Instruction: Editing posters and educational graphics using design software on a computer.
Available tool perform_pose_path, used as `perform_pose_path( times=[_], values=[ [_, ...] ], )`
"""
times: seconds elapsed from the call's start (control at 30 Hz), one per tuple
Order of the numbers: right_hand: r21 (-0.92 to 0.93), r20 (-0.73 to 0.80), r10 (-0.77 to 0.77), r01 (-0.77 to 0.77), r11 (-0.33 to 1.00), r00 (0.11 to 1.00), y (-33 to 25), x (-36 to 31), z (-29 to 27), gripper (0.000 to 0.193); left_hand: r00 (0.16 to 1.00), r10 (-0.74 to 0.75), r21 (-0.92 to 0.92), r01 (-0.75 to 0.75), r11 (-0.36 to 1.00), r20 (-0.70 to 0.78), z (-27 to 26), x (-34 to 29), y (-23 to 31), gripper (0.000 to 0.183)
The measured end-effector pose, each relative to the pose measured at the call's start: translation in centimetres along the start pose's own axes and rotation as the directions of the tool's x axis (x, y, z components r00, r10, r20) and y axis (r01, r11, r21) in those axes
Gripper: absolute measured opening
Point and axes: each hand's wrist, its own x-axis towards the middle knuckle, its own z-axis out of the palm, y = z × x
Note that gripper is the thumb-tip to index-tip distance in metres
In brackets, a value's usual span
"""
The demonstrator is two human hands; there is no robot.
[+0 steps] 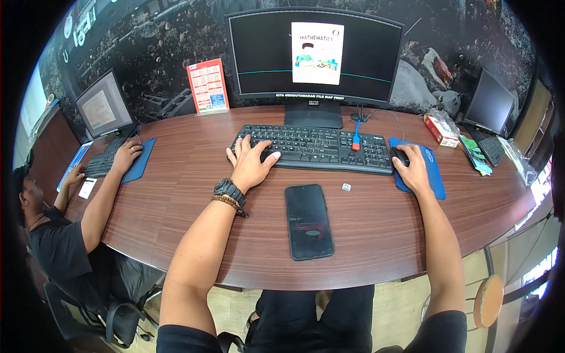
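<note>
keyboard [318, 147] lies under spread, empty left fingers [263, 145]; curled right fingers [416, 151] hold mouse [401, 156] beneath.

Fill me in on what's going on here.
At the desk, the person's left hand is spread over the left end of a black keyboard, and the right hand rests on a black mouse on a blue pad. The monitor ahead shows a white illustrated page. A dark phone lies untouched, nearer the desk edge. To the left, a co-worker sits at another screen.
</note>
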Motion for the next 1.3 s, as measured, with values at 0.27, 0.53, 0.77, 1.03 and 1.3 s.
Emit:
perform_pose_path(
  times=[0.27,0.53,0.77,1.03,1.3],
  values=[
    [-0.004,-0.006,-0.027,0.027,1.000,1.000,0.34,0.03,0.10,0.036,1.000,-0.004,-0.009,0.005,1.000,0.012,-0.01,0.04,0.04,0.057],
    [0.014,-0.016,-0.027,0.027,1.000,1.000,0.13,0.02,0.11,0.035,1.000,-0.004,-0.014,0.004,1.000,0.011,-0.13,-0.05,0.11,0.057],
    [0.019,-0.019,-0.057,0.057,0.998,0.998,0.51,0.03,0.18,0.035,1.000,-0.003,-0.016,0.003,1.000,0.004,0.07,0.00,0.05,0.058],
    [0.031,0.004,-0.042,0.042,0.999,0.999,0.29,0.07,0.14,0.036,1.000,-0.002,-0.008,0.002,1.000,-0.003,0.09,-0.02,0.04,0.057],
    [0.035,0.016,-0.037,0.036,0.999,0.999,0.23,0.12,0.15,0.036,1.000,-0.004,-0.013,0.004,1.000,-0.001,0.04,-0.06,0.07,0.057]
  ],
)
